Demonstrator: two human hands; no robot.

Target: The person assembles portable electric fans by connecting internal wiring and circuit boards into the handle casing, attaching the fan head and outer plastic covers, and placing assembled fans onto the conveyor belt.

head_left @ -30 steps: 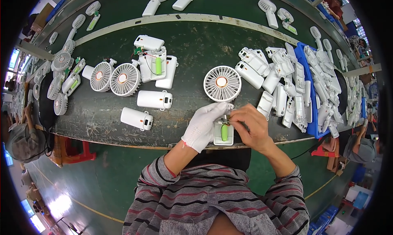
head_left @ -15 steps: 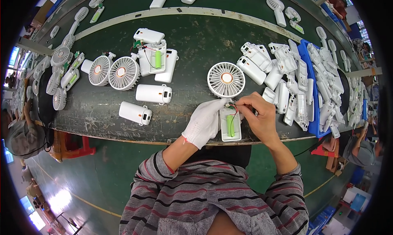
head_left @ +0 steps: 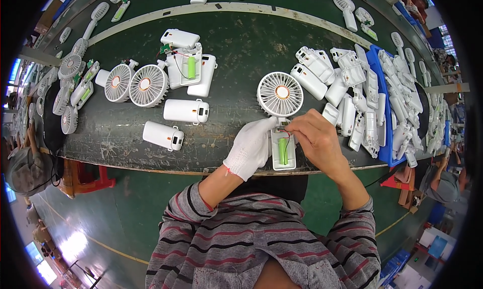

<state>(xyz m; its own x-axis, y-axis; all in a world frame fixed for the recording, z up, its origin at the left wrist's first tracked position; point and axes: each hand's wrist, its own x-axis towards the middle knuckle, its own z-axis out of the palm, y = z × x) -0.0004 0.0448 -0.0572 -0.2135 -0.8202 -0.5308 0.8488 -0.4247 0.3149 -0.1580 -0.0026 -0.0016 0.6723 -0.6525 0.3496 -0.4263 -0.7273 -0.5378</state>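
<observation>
A white handheld fan (head_left: 280,94) lies at the near edge of the bench, its round grille pointing away from me. Its handle shell (head_left: 276,162) is uncovered and shows a green battery (head_left: 283,151) with thin red and black wires. My left hand (head_left: 250,147), in a white knitted glove, grips the fan at the neck between grille and handle. My bare right hand (head_left: 316,136) is closed in a pinch at the top of the handle, by the wires and a small circuit board. What sits between its fingertips is too small to make out.
White handle covers (head_left: 186,111) and more fans (head_left: 148,85) lie to the left. On the right are loose white shells (head_left: 314,80) and a blue bin (head_left: 383,108) full of parts. Red stools (head_left: 103,178) stand below the bench edge. Other people work at both sides.
My right fingers have shifted slightly at the handle's top. The wires now sit lower, inside the shell. My left hand keeps its hold on the fan. The view has shifted a little.
</observation>
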